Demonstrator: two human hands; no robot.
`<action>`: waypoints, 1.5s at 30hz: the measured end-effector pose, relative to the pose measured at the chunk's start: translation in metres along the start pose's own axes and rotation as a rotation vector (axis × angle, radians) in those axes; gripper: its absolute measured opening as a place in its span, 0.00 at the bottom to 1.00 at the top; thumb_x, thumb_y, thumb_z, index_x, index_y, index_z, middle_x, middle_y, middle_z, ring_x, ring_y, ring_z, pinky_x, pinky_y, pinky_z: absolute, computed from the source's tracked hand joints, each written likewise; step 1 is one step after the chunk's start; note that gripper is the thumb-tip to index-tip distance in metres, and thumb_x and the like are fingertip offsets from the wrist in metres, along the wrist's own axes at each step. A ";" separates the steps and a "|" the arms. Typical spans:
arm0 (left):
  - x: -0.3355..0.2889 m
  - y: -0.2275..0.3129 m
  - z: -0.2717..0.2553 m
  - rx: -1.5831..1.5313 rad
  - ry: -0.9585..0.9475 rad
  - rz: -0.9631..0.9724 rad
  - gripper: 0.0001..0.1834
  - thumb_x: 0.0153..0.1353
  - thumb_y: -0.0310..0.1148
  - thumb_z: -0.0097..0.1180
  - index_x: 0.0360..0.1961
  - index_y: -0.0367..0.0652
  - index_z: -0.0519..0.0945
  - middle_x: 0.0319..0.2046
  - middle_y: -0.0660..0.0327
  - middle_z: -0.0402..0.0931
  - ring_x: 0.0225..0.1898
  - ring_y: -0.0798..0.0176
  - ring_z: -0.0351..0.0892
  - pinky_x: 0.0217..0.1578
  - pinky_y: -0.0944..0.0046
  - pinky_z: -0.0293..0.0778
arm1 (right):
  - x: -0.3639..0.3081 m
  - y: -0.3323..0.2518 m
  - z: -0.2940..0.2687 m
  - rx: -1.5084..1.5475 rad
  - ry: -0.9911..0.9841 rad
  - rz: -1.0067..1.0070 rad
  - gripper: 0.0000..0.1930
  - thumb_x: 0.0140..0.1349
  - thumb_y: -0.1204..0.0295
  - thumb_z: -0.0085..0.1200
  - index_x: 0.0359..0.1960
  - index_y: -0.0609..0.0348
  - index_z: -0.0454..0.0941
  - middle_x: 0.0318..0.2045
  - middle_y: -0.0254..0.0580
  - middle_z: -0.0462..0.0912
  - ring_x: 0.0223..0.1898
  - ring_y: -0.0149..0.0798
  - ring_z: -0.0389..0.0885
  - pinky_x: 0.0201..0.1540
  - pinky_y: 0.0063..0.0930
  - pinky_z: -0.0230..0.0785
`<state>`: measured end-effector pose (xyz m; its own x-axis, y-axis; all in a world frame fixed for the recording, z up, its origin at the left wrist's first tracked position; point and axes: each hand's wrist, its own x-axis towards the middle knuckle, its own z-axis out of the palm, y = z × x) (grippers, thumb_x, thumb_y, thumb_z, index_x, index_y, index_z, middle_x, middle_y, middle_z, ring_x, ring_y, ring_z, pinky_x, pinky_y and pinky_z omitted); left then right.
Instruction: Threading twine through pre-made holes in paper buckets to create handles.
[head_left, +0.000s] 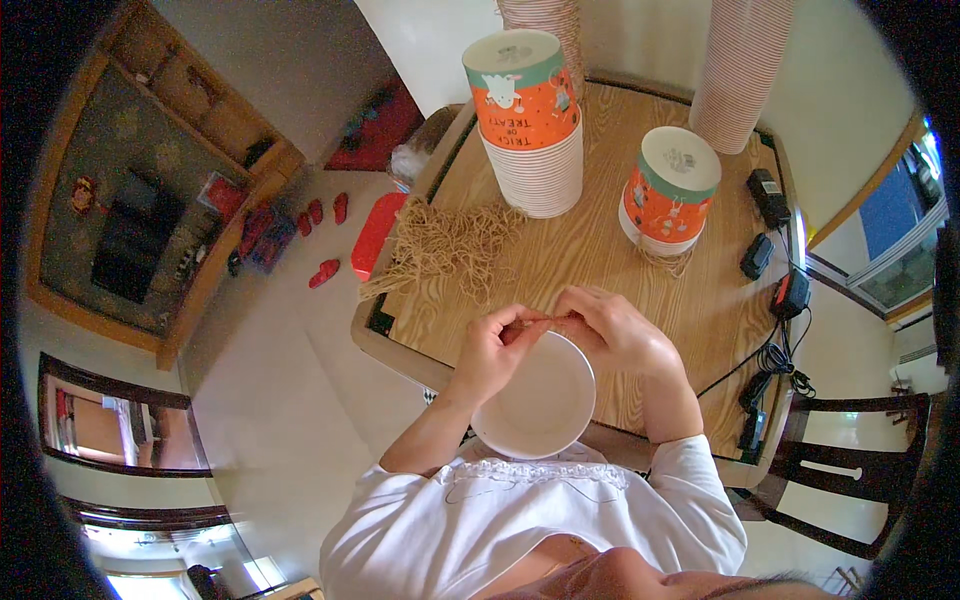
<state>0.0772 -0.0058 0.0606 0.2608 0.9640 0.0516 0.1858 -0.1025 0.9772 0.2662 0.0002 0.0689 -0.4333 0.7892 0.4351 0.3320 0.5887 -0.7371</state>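
Note:
A white paper bucket (pixel 535 400) sits close against my body at the table's near edge, its open mouth facing up. At its far rim, my left hand (pixel 500 345) and my right hand (pixel 615 330) meet with fingertips pinched. Between them runs what looks like a thin strand of brown twine, mostly hidden by the fingers. A tangled pile of cut twine (pixel 450 245) lies beyond my left hand. Past my right hand stands a short upside-down stack of orange and green printed buckets (pixel 668 195), with some twine under its rim.
A taller upside-down bucket stack (pixel 530 130) stands farther back on the wood-grain table (pixel 600 250). Two tall stacks rise behind, one at the right (pixel 740 80). Black power adapters (pixel 768 200) and cables line the right edge. A red stool (pixel 378 235) is at the left, a dark chair (pixel 850 460) at the right.

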 end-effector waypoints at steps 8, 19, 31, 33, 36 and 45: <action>-0.002 -0.003 0.002 0.249 -0.119 0.005 0.06 0.52 0.29 0.62 0.31 0.39 0.80 0.18 0.68 0.71 0.19 0.75 0.67 0.20 0.72 0.63 | -0.004 0.007 -0.008 -0.061 -0.061 -0.050 0.06 0.48 0.75 0.55 0.26 0.59 0.70 0.22 0.42 0.73 0.28 0.49 0.74 0.30 0.40 0.65; -0.009 -0.027 0.017 0.674 -0.314 0.298 0.05 0.46 0.29 0.60 0.27 0.42 0.79 0.28 0.55 0.78 0.31 0.52 0.79 0.32 0.57 0.74 | -0.014 0.035 -0.005 -0.424 -0.527 0.346 0.10 0.45 0.68 0.60 0.32 0.44 0.82 0.26 0.35 0.82 0.32 0.41 0.80 0.33 0.36 0.71; -0.008 -0.028 0.020 0.718 -0.254 0.345 0.05 0.44 0.26 0.60 0.25 0.43 0.79 0.28 0.56 0.78 0.31 0.52 0.79 0.33 0.57 0.74 | -0.012 0.036 -0.004 -0.370 -0.585 0.321 0.10 0.44 0.67 0.60 0.31 0.45 0.82 0.26 0.36 0.82 0.32 0.41 0.80 0.31 0.37 0.71; -0.009 -0.030 0.021 0.725 -0.252 0.362 0.05 0.44 0.26 0.60 0.25 0.43 0.78 0.27 0.56 0.78 0.30 0.52 0.79 0.33 0.57 0.74 | -0.015 0.037 -0.003 -0.369 -0.573 0.315 0.10 0.44 0.67 0.59 0.31 0.45 0.82 0.25 0.36 0.82 0.32 0.41 0.80 0.31 0.37 0.71; -0.009 -0.033 0.022 0.737 -0.239 0.379 0.05 0.44 0.26 0.60 0.25 0.42 0.78 0.27 0.56 0.78 0.29 0.52 0.79 0.32 0.56 0.74 | -0.013 0.042 0.000 -0.357 -0.589 0.295 0.09 0.45 0.67 0.58 0.31 0.45 0.82 0.25 0.35 0.81 0.32 0.42 0.80 0.31 0.37 0.71; -0.010 -0.032 0.021 0.763 -0.212 0.382 0.06 0.46 0.29 0.61 0.26 0.41 0.78 0.25 0.56 0.76 0.30 0.50 0.78 0.31 0.55 0.73 | -0.011 0.041 0.000 -0.357 -0.601 0.200 0.05 0.49 0.66 0.54 0.27 0.47 0.80 0.25 0.39 0.81 0.31 0.47 0.79 0.29 0.42 0.69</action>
<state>0.0887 -0.0173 0.0248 0.5912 0.7721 0.2331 0.6126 -0.6178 0.4929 0.2850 0.0161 0.0339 -0.6869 0.7158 -0.1253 0.6618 0.5450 -0.5148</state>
